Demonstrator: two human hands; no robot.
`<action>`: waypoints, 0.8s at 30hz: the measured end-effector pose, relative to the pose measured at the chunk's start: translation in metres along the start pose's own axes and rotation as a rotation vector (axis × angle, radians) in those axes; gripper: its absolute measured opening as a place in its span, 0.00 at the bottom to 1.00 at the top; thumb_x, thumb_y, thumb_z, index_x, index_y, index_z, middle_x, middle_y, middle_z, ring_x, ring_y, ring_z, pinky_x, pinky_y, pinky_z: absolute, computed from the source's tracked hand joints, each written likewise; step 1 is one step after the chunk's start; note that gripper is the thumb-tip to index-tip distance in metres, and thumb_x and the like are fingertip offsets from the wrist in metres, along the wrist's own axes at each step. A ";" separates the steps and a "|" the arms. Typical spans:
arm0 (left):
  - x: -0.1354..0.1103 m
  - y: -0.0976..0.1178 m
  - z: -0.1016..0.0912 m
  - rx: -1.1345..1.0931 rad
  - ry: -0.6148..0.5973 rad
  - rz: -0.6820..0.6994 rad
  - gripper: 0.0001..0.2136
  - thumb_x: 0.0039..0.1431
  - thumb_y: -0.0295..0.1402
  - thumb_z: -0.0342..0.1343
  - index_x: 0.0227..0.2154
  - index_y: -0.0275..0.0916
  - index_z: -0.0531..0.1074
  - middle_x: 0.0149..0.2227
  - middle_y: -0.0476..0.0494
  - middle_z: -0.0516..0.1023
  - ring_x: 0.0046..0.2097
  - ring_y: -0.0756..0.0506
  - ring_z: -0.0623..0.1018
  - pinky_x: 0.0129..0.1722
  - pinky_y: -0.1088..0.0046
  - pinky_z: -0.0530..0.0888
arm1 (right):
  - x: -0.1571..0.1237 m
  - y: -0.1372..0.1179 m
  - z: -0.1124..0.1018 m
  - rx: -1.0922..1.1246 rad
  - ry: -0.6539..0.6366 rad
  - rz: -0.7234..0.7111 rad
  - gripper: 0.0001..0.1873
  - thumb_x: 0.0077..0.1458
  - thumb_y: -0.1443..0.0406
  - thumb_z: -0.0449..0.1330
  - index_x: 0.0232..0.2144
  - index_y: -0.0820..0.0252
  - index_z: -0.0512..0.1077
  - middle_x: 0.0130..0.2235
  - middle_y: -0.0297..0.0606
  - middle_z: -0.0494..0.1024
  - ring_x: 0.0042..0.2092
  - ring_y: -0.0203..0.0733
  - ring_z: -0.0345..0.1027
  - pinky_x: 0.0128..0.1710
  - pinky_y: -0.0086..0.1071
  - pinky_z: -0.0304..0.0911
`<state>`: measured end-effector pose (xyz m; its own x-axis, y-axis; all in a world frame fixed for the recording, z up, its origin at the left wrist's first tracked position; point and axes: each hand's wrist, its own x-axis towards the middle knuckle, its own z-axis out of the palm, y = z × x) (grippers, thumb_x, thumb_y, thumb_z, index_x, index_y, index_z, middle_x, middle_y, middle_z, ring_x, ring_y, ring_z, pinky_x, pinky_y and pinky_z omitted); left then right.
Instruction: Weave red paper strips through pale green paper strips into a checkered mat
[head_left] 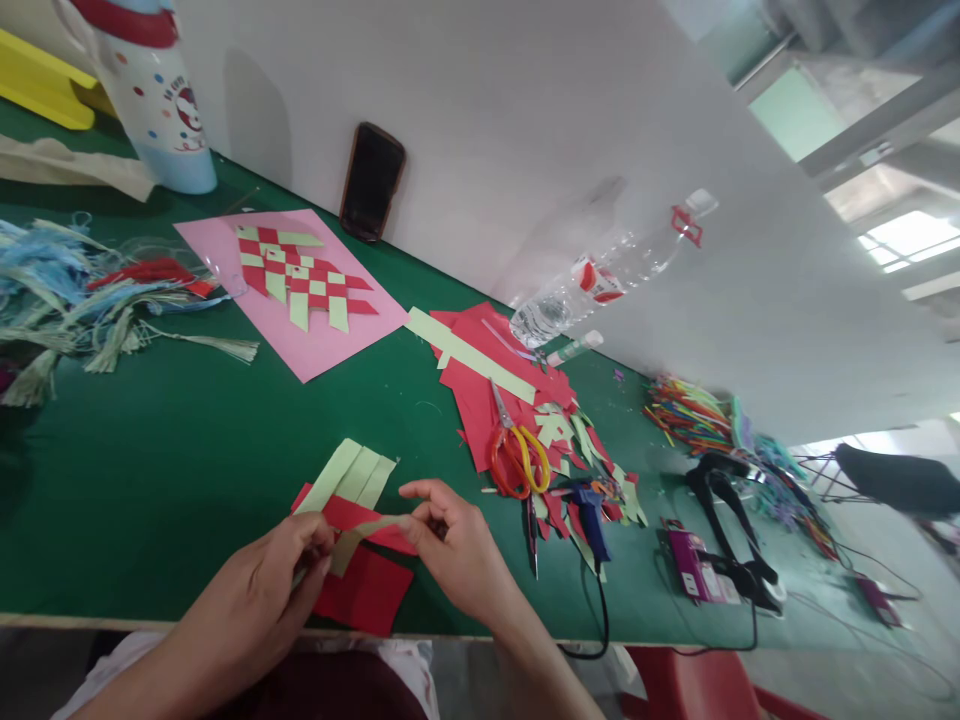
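Observation:
Near the front edge of the table lies a partly woven piece of slit red paper (367, 590) and slit pale green paper (352, 470). A pale green paper strip (365, 527) curves up over the red paper. At its right end, my right hand (457, 545) pinches it between thumb and fingers. My left hand (277, 570) is closed at the left side of the weave, thumb against fingers, gripping the paper there; its fingertips partly hide what they hold. Further back, finished-looking red and green woven paper fish (319, 285) rest on a pink sheet (300, 355).
Scissors (517, 455) lie on red paper sheets (469, 400) and scraps to the right, beside a blue glue gun (592, 520) with a cable. A plastic bottle (592, 285), a phone (373, 182) and a cup (161, 110) stand along the wall. Tassels (52, 290) lie left.

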<state>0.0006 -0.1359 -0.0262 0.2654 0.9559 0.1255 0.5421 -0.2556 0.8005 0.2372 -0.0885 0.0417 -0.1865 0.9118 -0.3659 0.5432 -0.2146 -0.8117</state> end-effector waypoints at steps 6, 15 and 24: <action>-0.001 -0.001 -0.001 -0.001 0.002 -0.027 0.10 0.74 0.36 0.44 0.41 0.45 0.70 0.37 0.47 0.83 0.36 0.47 0.85 0.37 0.74 0.79 | -0.002 0.006 0.000 -0.087 0.000 -0.028 0.12 0.64 0.63 0.62 0.48 0.57 0.78 0.28 0.28 0.77 0.27 0.35 0.67 0.30 0.27 0.60; -0.008 -0.005 -0.005 -0.042 0.106 0.044 0.03 0.72 0.34 0.50 0.42 0.47 0.68 0.39 0.50 0.84 0.37 0.48 0.85 0.37 0.76 0.79 | 0.004 0.019 -0.003 -0.579 0.246 -0.508 0.13 0.71 0.63 0.59 0.52 0.58 0.79 0.50 0.48 0.80 0.54 0.50 0.73 0.55 0.44 0.72; -0.012 -0.027 -0.035 0.320 0.061 0.236 0.29 0.59 0.53 0.66 0.58 0.45 0.70 0.65 0.38 0.77 0.66 0.32 0.75 0.64 0.51 0.74 | -0.006 0.020 0.019 -0.757 -0.132 -0.531 0.53 0.59 0.37 0.65 0.73 0.63 0.60 0.73 0.55 0.62 0.77 0.60 0.46 0.75 0.56 0.46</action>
<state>-0.0451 -0.1352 -0.0288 0.3694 0.8700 0.3264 0.6952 -0.4918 0.5242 0.2337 -0.1054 0.0190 -0.6293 0.7680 -0.1188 0.7406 0.5464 -0.3912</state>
